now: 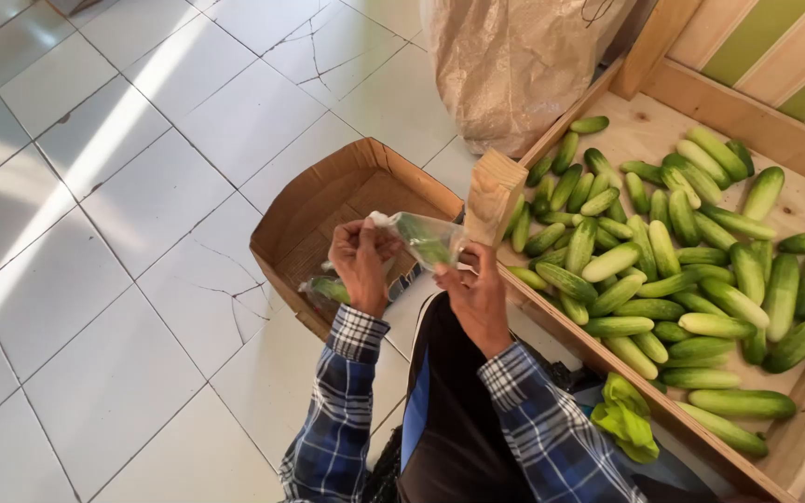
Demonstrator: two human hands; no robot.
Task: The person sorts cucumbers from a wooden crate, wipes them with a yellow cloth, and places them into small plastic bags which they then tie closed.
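Your left hand [362, 265] and right hand [477, 296] hold a clear bag [424, 239] with a cucumber inside, fingers pinching its ends, above the cardboard box [302, 224]. Right of the box, loose cucumbers [682, 270] fill the wooden crate [798, 438].

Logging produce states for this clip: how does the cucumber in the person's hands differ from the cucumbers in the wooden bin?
The held cucumber is inside a clear plastic bag, gripped by the left hand and right hand; the bin cucumbers lie bare. It is raised over the cardboard box; they rest heaped on the wooden bin. It is alone; they are many. All are green.
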